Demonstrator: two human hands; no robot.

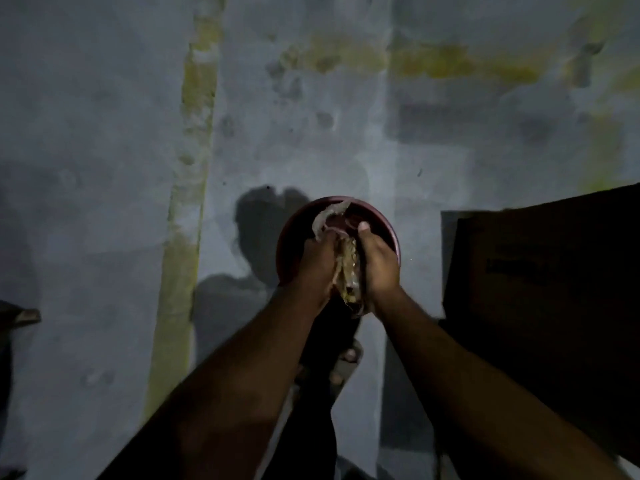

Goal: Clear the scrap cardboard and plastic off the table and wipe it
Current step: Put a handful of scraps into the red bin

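1. The floor (104, 133) fills most of your view: grey concrete, dimly lit, with a yellowish stripe running from 12 o'clock down toward 7 o'clock and more yellow smears across the top toward 1 o'clock.
2. A large dark box (554, 289) sits at 3 o'clock, its surface in shadow; faint markings on it are too dark to read.
3. Your two forearms come in from 6 o'clock and meet just below the middle of the view.
4. A round dark-red bucket (388, 226) stands on the floor just beyond your hands, toward 12 o'clock of them; you see it from above, and its near side is hidden behind your hands. Its shadow falls on the floor at 9 o'clock of it.
5. Your left hand (317, 261) has its fingers curled round the cloth, gripping it from the 9 o'clock side.
6. Your right hand (379, 265) is curled round the same cloth from the 3 o'clock side, thumb pointing up toward 12 o'clock.
7. The cloth (346, 268), a crumpled, pale, patterned rag, is squeezed between your two hands over the bucket's mouth; one loose end sticks up at 12 o'clock, over the bucket's far rim.
8. Your foot in a sandal (346, 362) shows on the floor at 6 o'clock of your hands, between your forearms.
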